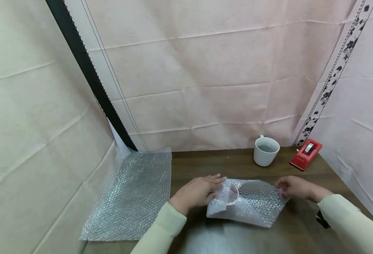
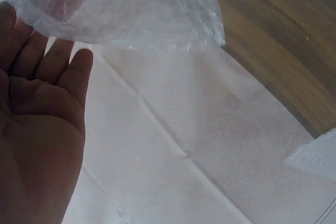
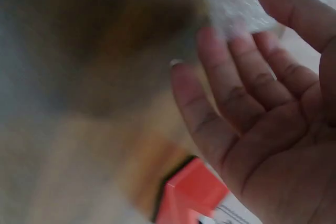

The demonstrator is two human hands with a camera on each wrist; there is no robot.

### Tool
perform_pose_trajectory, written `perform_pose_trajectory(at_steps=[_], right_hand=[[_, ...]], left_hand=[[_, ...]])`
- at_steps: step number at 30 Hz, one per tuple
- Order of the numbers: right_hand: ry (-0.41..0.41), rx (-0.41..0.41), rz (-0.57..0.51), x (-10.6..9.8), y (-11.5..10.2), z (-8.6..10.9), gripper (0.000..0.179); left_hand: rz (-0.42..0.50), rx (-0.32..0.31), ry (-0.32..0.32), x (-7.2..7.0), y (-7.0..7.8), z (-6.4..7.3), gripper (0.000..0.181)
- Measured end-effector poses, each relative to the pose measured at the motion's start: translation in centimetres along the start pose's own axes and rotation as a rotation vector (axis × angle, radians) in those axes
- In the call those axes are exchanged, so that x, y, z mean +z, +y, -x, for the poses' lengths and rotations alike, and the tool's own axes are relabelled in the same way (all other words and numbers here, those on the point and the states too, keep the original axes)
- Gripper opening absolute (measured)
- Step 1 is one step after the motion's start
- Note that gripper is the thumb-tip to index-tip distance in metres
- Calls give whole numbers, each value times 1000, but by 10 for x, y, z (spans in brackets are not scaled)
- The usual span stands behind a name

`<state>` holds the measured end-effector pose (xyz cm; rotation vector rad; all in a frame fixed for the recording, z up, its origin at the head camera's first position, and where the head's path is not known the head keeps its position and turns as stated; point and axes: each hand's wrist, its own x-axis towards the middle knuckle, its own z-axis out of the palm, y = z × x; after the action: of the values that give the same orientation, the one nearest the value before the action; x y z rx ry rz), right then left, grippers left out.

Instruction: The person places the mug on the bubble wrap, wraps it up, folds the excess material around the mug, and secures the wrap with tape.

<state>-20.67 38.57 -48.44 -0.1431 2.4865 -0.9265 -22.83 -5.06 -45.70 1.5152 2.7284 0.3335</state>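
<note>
Mug (image 1: 263,157), white, upright, handle turned away from you; landmark for all entries below.

Bubble-wrap piece (image 1: 253,211), clear, one: on the wooden table (image 1: 202,160), nearer you than the mug and slightly to its left. Partly folded about a round-rimmed item (image 1: 233,194), pinkish through the film; its kind you cannot tell.

Left hand (image 1: 199,192), yours: nearer you than the mug and well to its left. Fingers extended, slightly bent, resting on the left end of the wrap; nothing gripped.

Right hand (image 1: 295,187), yours: nearer you than the mug and to its right, by the wrap's right edge. Fingers loosely bent, thumb apart, nothing clasped; whether the fingertips touch the film you cannot tell.

Tape dispenser (image 1: 306,154), red: just right of the mug.

Bubble-wrap sheet (image 1: 138,197), spare, flat: well left of the mug.

Wall covering (image 1: 205,70), pale, creased: behind the mug.
</note>
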Motion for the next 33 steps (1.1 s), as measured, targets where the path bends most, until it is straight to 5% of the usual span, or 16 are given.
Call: perform_pose_trajectory(at_steps=[5, 16, 23, 33], right_hand=[[46, -21, -20, 12, 10, 5, 11], [245, -107, -280, 14, -38, 14, 30], [321, -153, -230, 17, -91, 15, 32], [453, -453, 61, 44, -160, 10, 12]], left_hand=[[11, -3, 8, 3, 0, 1, 41], [-48, -8, 12, 2, 3, 2, 42], [-127, -26, 31, 5, 12, 0, 40], [-340, -17, 175, 14, 30, -6, 25]])
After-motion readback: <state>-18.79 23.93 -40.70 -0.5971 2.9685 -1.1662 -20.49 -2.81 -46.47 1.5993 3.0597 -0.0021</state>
